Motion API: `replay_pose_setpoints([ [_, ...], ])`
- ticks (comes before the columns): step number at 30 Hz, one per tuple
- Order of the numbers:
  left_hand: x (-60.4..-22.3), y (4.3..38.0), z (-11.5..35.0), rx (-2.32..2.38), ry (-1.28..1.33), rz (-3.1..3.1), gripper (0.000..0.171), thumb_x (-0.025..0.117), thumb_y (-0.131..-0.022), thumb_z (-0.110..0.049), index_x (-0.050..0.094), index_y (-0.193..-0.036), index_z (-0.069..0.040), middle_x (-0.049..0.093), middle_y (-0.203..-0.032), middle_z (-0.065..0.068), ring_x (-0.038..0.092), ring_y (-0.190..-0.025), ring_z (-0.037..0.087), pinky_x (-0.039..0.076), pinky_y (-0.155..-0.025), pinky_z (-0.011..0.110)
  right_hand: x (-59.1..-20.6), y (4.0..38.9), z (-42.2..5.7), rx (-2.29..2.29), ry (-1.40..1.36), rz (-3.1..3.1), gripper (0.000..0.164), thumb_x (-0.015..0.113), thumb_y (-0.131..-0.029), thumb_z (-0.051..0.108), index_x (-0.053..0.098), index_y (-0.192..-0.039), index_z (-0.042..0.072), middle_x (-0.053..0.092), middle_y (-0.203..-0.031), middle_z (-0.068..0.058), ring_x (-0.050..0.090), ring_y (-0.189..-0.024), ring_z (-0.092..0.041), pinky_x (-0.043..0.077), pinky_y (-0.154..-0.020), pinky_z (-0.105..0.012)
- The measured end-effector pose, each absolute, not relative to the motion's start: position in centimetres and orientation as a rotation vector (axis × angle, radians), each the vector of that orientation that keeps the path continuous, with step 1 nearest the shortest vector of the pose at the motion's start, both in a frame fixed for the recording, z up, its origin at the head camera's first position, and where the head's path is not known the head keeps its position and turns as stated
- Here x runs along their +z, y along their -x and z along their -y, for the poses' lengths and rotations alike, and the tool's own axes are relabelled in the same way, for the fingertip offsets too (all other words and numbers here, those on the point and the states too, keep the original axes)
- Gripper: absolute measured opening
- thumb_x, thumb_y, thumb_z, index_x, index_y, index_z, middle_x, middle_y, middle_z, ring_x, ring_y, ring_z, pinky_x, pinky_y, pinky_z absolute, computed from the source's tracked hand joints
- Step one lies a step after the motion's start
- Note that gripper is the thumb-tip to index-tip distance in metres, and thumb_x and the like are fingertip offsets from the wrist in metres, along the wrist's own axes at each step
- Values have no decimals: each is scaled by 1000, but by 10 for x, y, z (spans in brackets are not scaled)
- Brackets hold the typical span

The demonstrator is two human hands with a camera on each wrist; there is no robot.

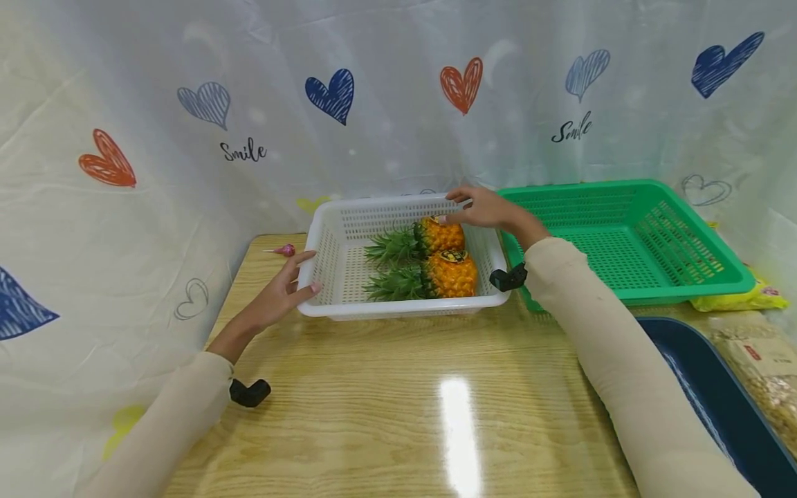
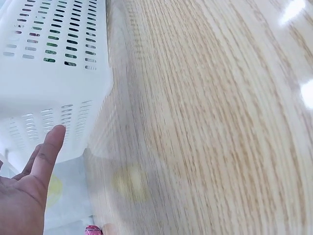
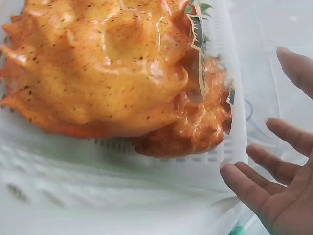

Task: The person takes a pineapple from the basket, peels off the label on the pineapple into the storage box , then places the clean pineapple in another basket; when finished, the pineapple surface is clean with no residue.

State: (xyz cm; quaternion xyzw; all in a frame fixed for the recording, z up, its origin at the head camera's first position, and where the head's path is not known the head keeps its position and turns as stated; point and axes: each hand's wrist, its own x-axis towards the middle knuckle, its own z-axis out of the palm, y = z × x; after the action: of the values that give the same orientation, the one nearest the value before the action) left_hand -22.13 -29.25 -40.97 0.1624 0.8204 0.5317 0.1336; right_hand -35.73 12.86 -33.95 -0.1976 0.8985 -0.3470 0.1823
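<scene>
A white plastic basket (image 1: 398,306) stands on the wooden table. Two pineapples lie side by side in its right half, the front pineapple (image 1: 453,277) and the rear pineapple (image 1: 442,236), with green leaves pointing left. My left hand (image 1: 277,297) is at the basket's left end; in the left wrist view a straight finger (image 2: 49,152) reaches to the outer wall. At the back right rim, my right hand (image 1: 482,209) reaches over near the rear pineapple. The right wrist view shows its fingers (image 3: 244,183) spread with nothing between them.
A green basket (image 1: 629,297) stands right of the white one, with a yellow packet (image 1: 744,297) beside it. Nearer are a dark blue tray (image 1: 679,339) and a clear bag (image 1: 759,360). A pink-wrapped lollipop (image 1: 286,250) lies at left. A printed curtain (image 1: 398,159) hangs behind.
</scene>
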Motion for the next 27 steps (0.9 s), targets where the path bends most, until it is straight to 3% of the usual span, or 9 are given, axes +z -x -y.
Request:
replay_pose_setpoints([
  [10,-409,221,293,1517,-465,-2392,73,55,-105,-21,9,-161,-15,33,-155,26,47,-135,47,53,-97,43,-344,360,-116,-954,528,-2468,76,66,-95,44,34,-155,10,25,-162,-18,28,-147,-40,38,-110,-58],
  [17,-409,222,292,1512,-457,-2386,74,57,-104,-22,10,-161,-17,34,-154,24,47,-136,46,51,-99,51,-352,363,-111,-986,455,-2361,80,67,-96,40,26,-158,9,21,-163,-22,36,-142,-40,46,-99,-56],
  [21,-410,224,293,1503,-463,-2391,74,56,-104,-22,9,-161,-17,33,-155,24,46,-136,46,50,-100,53,-353,365,-109,-945,424,-2349,82,67,-96,37,22,-159,9,20,-164,-20,36,-143,-39,47,-101,-56],
  [24,-410,224,294,1498,-466,-2393,74,56,-104,-21,9,-161,-17,32,-155,24,45,-137,46,49,-100,53,-352,365,-106,-901,411,-2360,85,69,-96,37,21,-160,9,21,-164,-17,43,-136,-37,49,-99,-54],
  [27,-410,223,295,1494,-463,-2394,74,56,-104,-22,9,-161,-17,32,-155,24,44,-137,46,49,-100,54,-352,365,-104,-878,397,-2375,89,71,-94,37,20,-160,8,23,-164,-16,52,-118,-33,51,-91,-50],
])
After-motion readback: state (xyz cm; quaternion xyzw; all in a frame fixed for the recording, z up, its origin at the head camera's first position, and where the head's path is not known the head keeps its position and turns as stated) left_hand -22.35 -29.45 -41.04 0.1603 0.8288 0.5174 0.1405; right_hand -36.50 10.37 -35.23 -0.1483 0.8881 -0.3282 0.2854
